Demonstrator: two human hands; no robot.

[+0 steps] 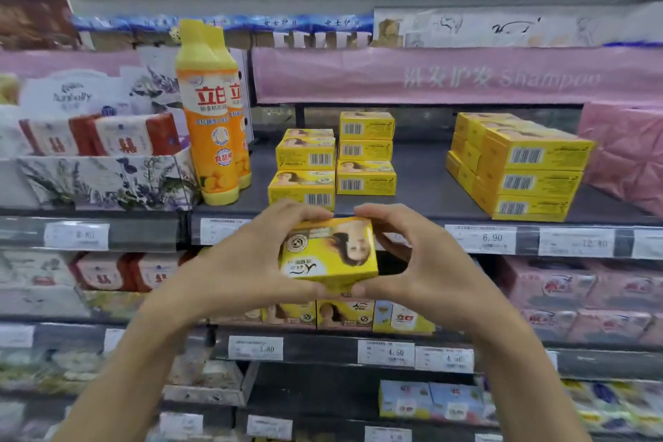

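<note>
A small yellow soap box with an upside-down printed portrait is held in front of the shop shelves. My left hand grips its left side, fingers over the top edge and thumb under it. My right hand grips the right side the same way. Just behind it, on the dark shelf, stand stacks of matching yellow boxes, a second stack beside them and a bigger block of yellow boxes to the right.
Two tall orange-yellow detergent bottles stand left of the stacks. Pink packs sit at the shelf's right end, red-white packs in a floral tray at the left. Price tags line the shelf edges. More boxed goods fill lower shelves.
</note>
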